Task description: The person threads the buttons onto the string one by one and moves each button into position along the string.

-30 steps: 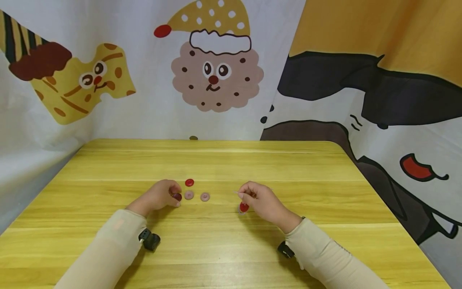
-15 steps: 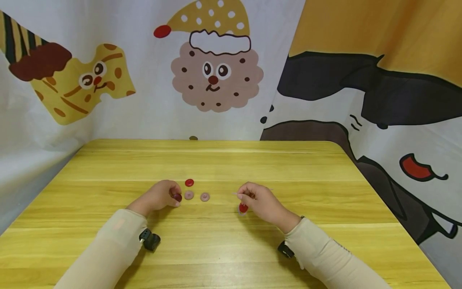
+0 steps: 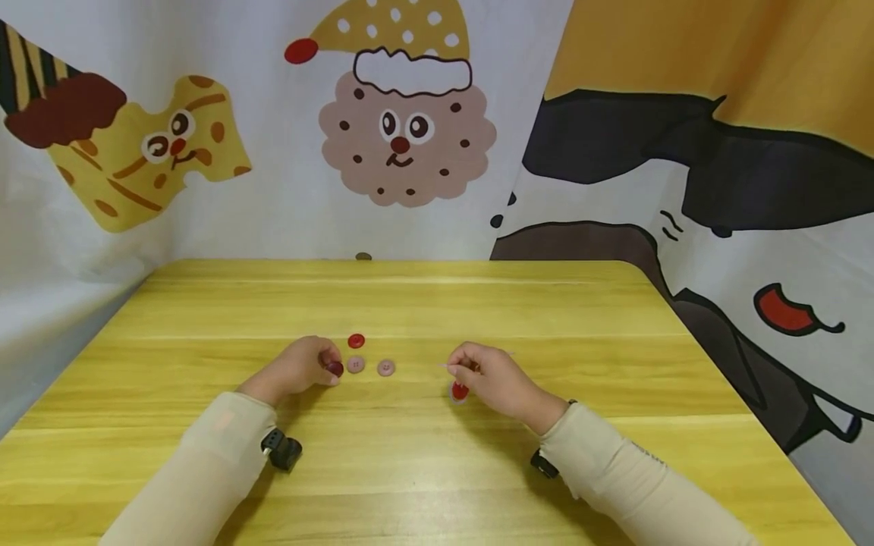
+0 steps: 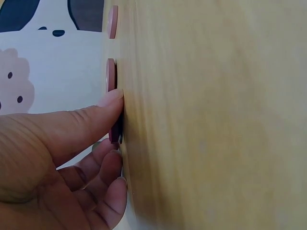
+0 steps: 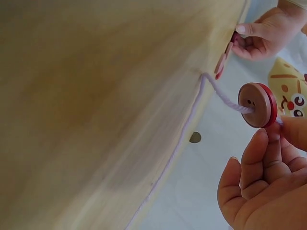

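Observation:
In the head view my left hand is on the table at left, its thumb and fingers around the edge of a dark red button. Two pink buttons, the nearer pink button and a farther pink button, lie to its right. Behind them is a bright red button. My right hand pinches a lilac string between thumb and finger. Threaded on that string, face to face, hang a pink button and a red button below the fingertips. Past the buttons the string trails along the table.
The wooden table has rounded back corners. Directly behind it hangs a white curtain with cartoon prints. Black wrist cameras, including the left wrist camera, sit under both beige sleeves.
A little more of the string's tip sticks out left of my right fingertips than a second ago. Both hands otherwise keep their places; the head view has tilted slightly.

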`<action>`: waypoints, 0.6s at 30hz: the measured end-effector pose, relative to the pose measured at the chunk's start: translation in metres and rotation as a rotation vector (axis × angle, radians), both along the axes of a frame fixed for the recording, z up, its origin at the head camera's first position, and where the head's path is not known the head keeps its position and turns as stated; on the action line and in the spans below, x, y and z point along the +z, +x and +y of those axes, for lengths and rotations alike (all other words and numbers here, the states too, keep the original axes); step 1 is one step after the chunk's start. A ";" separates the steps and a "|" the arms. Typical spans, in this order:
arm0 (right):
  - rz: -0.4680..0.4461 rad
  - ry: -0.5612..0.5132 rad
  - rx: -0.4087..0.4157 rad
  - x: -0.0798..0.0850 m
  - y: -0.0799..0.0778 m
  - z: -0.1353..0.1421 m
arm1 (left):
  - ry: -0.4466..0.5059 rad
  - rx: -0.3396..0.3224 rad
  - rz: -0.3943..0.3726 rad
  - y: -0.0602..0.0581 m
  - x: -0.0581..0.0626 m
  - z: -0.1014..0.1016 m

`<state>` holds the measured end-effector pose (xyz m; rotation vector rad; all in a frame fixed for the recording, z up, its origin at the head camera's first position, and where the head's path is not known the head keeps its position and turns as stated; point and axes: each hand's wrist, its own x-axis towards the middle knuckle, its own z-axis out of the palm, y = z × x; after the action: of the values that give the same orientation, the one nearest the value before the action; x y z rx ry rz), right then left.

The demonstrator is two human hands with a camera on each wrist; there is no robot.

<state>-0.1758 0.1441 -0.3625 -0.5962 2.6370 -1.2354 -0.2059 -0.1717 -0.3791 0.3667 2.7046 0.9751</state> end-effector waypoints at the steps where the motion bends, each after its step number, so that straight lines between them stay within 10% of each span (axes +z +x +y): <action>1: 0.004 0.007 0.004 0.000 0.000 0.000 | -0.001 -0.001 0.003 0.000 0.000 0.000; 18: 0.034 0.050 0.049 0.001 0.002 0.000 | -0.090 -0.024 0.035 0.003 0.006 0.005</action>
<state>-0.1739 0.1445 -0.3620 -0.6754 2.6553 -1.1522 -0.2032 -0.1666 -0.3735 0.4011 2.7574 0.8442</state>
